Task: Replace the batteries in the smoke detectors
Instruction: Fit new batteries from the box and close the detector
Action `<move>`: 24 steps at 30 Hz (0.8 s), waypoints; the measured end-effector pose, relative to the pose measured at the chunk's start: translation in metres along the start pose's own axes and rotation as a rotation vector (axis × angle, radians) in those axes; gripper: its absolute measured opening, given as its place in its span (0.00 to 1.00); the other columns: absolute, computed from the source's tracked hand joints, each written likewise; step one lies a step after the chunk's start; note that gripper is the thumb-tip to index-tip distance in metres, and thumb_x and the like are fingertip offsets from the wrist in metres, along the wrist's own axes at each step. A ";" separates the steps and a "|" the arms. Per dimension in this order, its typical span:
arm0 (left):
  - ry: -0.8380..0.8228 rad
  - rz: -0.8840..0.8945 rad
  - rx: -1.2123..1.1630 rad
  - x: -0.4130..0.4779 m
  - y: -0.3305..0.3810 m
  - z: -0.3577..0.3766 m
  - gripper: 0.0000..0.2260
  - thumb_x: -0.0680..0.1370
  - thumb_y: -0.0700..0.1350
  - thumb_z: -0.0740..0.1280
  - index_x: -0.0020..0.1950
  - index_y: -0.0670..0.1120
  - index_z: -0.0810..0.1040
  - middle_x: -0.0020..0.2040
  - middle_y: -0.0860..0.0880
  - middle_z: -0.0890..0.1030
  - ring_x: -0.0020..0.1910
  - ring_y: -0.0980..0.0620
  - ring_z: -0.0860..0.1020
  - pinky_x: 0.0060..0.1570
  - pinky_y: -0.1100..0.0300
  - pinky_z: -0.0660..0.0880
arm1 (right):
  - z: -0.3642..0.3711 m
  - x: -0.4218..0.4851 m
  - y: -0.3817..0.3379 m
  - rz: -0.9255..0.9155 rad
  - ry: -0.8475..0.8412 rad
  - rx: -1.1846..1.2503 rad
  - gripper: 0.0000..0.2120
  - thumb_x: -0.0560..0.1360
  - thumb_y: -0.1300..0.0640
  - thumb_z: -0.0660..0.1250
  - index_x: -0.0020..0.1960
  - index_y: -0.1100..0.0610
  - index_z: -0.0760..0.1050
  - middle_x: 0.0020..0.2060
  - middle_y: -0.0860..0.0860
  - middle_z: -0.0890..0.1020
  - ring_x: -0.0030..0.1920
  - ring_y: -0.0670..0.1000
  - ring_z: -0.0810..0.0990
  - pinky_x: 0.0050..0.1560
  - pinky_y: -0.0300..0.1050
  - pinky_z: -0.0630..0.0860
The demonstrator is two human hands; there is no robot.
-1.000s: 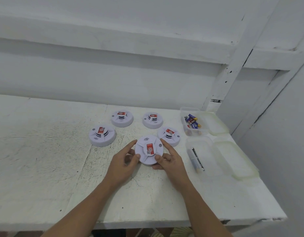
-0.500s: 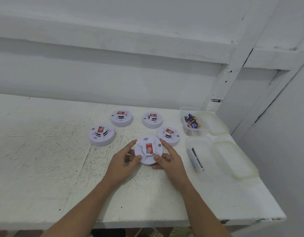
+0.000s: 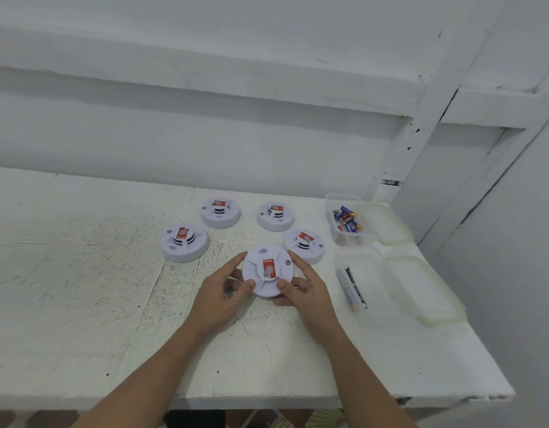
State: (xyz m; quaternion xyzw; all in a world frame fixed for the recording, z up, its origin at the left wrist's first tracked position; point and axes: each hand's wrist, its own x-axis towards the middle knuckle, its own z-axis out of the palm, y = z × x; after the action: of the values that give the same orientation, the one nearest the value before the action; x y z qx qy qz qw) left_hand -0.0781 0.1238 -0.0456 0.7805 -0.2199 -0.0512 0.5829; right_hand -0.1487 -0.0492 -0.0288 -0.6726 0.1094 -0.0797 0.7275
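Head view: the left hand (image 3: pixel 219 291) and right hand (image 3: pixel 304 287) both grip a white smoke detector (image 3: pixel 268 270) by its rim, fingers curled around it, just above the white table (image 3: pixel 81 288). Four more detectors (image 3: pixel 184 242) sit behind it; two clear containers (image 3: pixel 348 222) holding batteries (image 3: pixel 347 219) stand to the right.

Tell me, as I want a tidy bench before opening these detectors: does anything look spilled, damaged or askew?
Nothing spilled or askew. Only the table looks worn: cracked, speckled paint and a chipped front edge near the right corner. The batteries lie inside their tub. The held detector looks intact.
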 end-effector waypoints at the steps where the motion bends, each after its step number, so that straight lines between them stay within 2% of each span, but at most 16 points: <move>1: -0.001 0.000 -0.003 0.000 0.001 0.000 0.22 0.76 0.48 0.69 0.68 0.60 0.70 0.46 0.52 0.81 0.45 0.53 0.81 0.43 0.55 0.79 | 0.000 0.000 0.000 0.001 0.001 0.000 0.28 0.74 0.60 0.70 0.71 0.47 0.67 0.51 0.55 0.85 0.48 0.57 0.84 0.46 0.50 0.82; 10: -0.001 -0.014 -0.013 -0.001 0.002 0.000 0.24 0.73 0.53 0.67 0.69 0.59 0.71 0.46 0.52 0.81 0.44 0.53 0.81 0.43 0.55 0.79 | 0.001 -0.001 -0.001 -0.002 0.010 -0.015 0.28 0.74 0.60 0.70 0.72 0.49 0.66 0.51 0.55 0.85 0.49 0.57 0.84 0.47 0.51 0.82; 15: 0.000 -0.008 -0.018 0.000 0.000 -0.001 0.22 0.76 0.48 0.69 0.69 0.59 0.71 0.45 0.52 0.81 0.44 0.52 0.81 0.43 0.55 0.79 | 0.002 -0.001 0.000 -0.002 0.014 -0.007 0.28 0.74 0.61 0.70 0.71 0.48 0.67 0.51 0.55 0.85 0.48 0.56 0.85 0.45 0.49 0.82; 21: 0.018 0.012 -0.030 -0.001 0.002 0.000 0.22 0.76 0.43 0.69 0.69 0.54 0.72 0.46 0.50 0.81 0.44 0.53 0.80 0.42 0.66 0.77 | 0.002 0.001 0.005 -0.021 0.048 -0.005 0.27 0.73 0.63 0.71 0.68 0.47 0.69 0.48 0.56 0.85 0.47 0.56 0.85 0.45 0.49 0.82; 24: 0.063 0.008 -0.069 0.000 -0.002 0.000 0.19 0.75 0.41 0.70 0.65 0.53 0.74 0.45 0.50 0.82 0.45 0.52 0.81 0.45 0.63 0.78 | 0.005 0.002 0.012 -0.053 0.089 -0.057 0.26 0.71 0.62 0.73 0.65 0.45 0.70 0.45 0.55 0.85 0.46 0.55 0.84 0.45 0.47 0.81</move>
State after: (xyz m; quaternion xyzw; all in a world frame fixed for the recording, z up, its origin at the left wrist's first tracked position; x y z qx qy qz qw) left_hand -0.0775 0.1245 -0.0470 0.7603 -0.2026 -0.0318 0.6164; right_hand -0.1456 -0.0436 -0.0404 -0.6914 0.1260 -0.1258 0.7002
